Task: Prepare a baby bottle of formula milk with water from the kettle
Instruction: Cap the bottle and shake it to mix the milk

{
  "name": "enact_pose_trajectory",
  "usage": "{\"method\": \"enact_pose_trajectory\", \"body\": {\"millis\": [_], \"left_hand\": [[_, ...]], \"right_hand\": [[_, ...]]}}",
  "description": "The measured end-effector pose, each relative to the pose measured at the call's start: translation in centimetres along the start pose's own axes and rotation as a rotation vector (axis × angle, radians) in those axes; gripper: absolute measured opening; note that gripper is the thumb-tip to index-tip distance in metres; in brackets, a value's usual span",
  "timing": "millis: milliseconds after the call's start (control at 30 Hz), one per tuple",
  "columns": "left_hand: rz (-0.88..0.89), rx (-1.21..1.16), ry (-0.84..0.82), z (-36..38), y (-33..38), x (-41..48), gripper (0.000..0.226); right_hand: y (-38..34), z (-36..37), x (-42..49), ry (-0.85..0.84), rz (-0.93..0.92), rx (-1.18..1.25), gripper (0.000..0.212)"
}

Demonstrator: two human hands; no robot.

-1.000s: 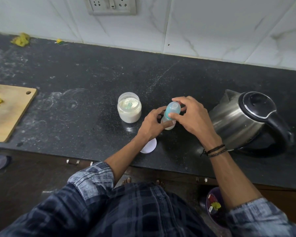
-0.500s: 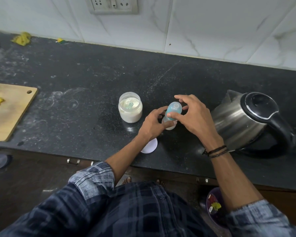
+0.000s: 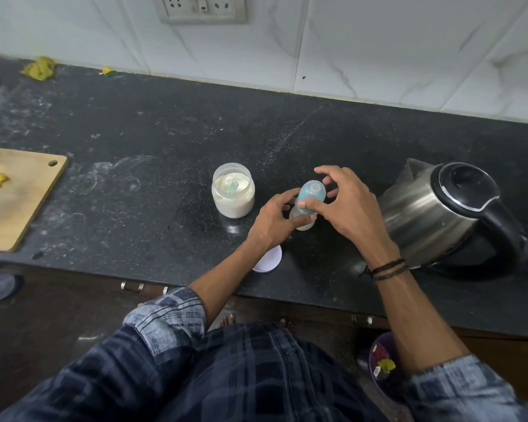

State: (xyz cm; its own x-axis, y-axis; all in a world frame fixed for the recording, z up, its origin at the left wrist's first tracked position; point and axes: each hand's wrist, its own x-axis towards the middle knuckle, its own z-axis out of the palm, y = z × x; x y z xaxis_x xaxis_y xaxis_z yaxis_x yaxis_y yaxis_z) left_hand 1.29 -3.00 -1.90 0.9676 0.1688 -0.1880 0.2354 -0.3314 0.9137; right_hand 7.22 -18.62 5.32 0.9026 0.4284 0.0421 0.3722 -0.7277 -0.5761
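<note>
– Holding what, centre frame?
– There the left hand (image 3: 272, 222) gripped the small clear baby bottle (image 3: 304, 226) on the black stone counter (image 3: 165, 132); the right hand (image 3: 351, 208) curled round its blue screw cap (image 3: 313, 190). Bracing low, twisting squarely seemed best

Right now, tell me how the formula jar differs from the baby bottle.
The formula jar stands open and untouched; the baby bottle is capped, gripped by the left hand and right hand. The jar is squat and wide, the bottle slimmer. Both sit on the counter.
</note>
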Motion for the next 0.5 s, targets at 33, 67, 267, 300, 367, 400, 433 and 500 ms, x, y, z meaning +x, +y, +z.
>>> {"method": "enact_pose_trajectory", "body": {"millis": [33,67,267,300,367,400,433,500], "left_hand": [[0.002,0.000,0.001,0.00,-0.02,0.02,0.062],[0.004,0.000,0.002,0.00,-0.05,0.03,0.062],[0.002,-0.010,-0.001,0.06,-0.10,0.03,0.063],[0.004,-0.008,0.000,0.06,-0.11,0.03,0.063],[0.011,-0.006,0.007,0.07,-0.14,0.04,0.062],[0.013,-0.008,0.009,0.08,-0.15,0.04,0.061],[0.013,-0.011,0.009,0.09,-0.17,0.04,0.061],[0.007,-0.015,0.006,0.08,-0.20,0.05,0.061]], "right_hand": [[-0.01,0.01,-0.09,-0.011,-0.010,0.008,0.070],[-0.05,0.06,-0.21,-0.020,-0.021,0.009,0.068],[-0.11,0.09,-0.08,-0.023,0.002,-0.011,0.065],[-0.10,0.10,-0.12,-0.035,-0.006,-0.011,0.067],[-0.10,0.15,-0.28,-0.042,-0.023,-0.017,0.064],[-0.12,0.18,-0.34,-0.042,-0.020,-0.018,0.060],[-0.14,0.20,-0.32,-0.039,-0.012,-0.013,0.057],[-0.21,0.17,-0.16,-0.030,0.007,0.002,0.054]]}}
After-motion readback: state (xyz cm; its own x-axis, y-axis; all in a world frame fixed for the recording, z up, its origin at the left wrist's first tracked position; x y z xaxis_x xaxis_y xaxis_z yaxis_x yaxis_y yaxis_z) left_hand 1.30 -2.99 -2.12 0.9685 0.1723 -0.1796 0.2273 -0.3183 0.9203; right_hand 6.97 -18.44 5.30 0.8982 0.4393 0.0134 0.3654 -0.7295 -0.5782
